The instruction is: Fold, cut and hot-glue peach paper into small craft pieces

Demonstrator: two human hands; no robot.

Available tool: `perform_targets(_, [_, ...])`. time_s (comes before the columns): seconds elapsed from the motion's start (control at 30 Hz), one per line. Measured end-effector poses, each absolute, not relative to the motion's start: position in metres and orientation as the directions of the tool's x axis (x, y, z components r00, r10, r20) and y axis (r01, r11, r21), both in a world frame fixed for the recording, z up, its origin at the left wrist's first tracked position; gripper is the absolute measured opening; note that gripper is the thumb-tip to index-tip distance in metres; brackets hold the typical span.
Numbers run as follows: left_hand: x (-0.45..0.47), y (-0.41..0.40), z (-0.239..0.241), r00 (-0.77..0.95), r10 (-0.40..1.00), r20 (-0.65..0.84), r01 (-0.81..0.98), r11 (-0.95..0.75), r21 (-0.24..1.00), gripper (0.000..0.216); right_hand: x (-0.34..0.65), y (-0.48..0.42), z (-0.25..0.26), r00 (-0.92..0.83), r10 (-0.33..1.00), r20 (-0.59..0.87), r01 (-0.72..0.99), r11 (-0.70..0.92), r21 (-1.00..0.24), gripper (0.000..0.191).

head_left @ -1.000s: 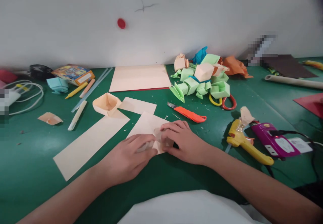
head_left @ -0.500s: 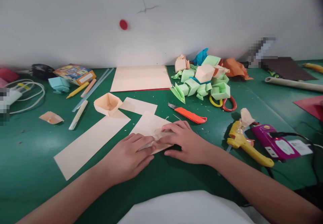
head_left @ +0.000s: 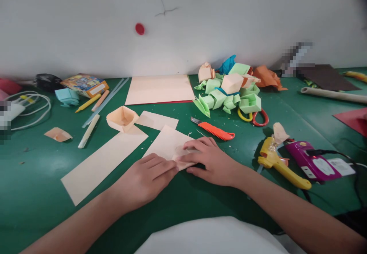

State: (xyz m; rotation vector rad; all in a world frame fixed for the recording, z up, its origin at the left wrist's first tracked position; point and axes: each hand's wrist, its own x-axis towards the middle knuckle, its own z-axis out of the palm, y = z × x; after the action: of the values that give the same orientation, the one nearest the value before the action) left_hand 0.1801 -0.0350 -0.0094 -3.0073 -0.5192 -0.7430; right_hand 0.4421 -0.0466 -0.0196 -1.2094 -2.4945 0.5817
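A cream sheet of paper point(head_left: 168, 143) lies at an angle in front of me, its near edge turned up into a fold. My left hand point(head_left: 150, 177) is closed, with thumb and fingertips pinching that near edge. From the right, my right hand point(head_left: 213, 160) curls its fingers over the folded part and holds it against the table, thumb on the near side. The fingers hide much of the fold. An orange box cutter point(head_left: 216, 130) with its blade out lies just beyond my right hand. A folded cream paper box point(head_left: 122, 118) rests on the corner of a long paper strip point(head_left: 104, 166).
A shorter paper strip point(head_left: 157, 120) and a cream stack of sheets point(head_left: 160, 89) lie farther back. Folded paper pieces point(head_left: 219, 97) pile up beside scissors point(head_left: 260, 117). At right are a yellow glue gun point(head_left: 282, 166) and a purple power adapter point(head_left: 314, 160). A pale stick point(head_left: 88, 130) lies left.
My left hand's fingers have drawn closer together and slid slightly right along the paper's near edge. The right hand stays almost in place on the paper.
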Motion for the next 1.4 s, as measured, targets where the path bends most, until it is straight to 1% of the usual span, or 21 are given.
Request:
perform_targets(0.23, [0.179,-0.036,-0.011,0.851,0.286,0.440,0.272,-0.957,0.095,0.016,0.442,-0.046,-0.020,-0.607,0.789,0.088,0.675,0.572,-0.466,0.033])
perform_targets(0.37, [0.179,-0.036,-0.009,0.854,0.302,0.424,0.267,-0.953,0.142,0.018,0.441,-0.046,-0.018,-0.605,0.792,0.081,0.680,0.568,-0.464,0.034])
perform_targets(0.5, [0.174,-0.031,-0.008,0.854,0.330,0.402,0.244,-0.937,0.251,0.021,0.441,-0.046,-0.016,-0.601,0.795,0.085,0.682,0.565,-0.465,0.034])
perform_targets(0.67, [0.165,-0.022,0.000,0.867,0.364,0.339,0.194,-0.875,0.443,0.024,0.442,-0.047,-0.016,-0.597,0.798,0.084,0.687,0.562,-0.460,0.034])
perform_targets(0.77, [0.162,-0.017,0.006,0.872,0.369,0.321,0.178,-0.850,0.495,0.023,0.442,-0.047,-0.016,-0.598,0.797,0.089,0.685,0.566,-0.460,0.033])
perform_targets(0.93, [0.163,-0.015,0.006,0.878,0.357,0.318,0.172,-0.856,0.487,0.020,0.441,-0.047,-0.017,-0.596,0.797,0.094,0.680,0.564,-0.468,0.033])
perform_targets(1.07, [0.165,-0.014,-0.005,0.890,0.302,0.342,0.154,-0.905,0.396,0.004,0.441,-0.047,-0.016,-0.597,0.797,0.087,0.680,0.561,-0.473,0.033])
perform_targets(1.13, [0.165,-0.014,-0.010,0.894,0.270,0.358,0.139,-0.926,0.352,0.010,0.441,-0.047,-0.016,-0.598,0.797,0.083,0.680,0.560,-0.473,0.033])
perform_targets(1.23, [0.164,-0.016,-0.012,0.893,0.246,0.376,0.127,-0.941,0.314,0.009,0.442,-0.047,-0.016,-0.611,0.787,0.088,0.674,0.575,-0.465,0.035])
perform_targets(1.4, [0.166,-0.019,-0.007,0.897,0.244,0.369,0.147,-0.952,0.270,0.013,0.442,-0.050,-0.015,-0.688,0.717,0.112,0.616,0.658,-0.432,0.042])
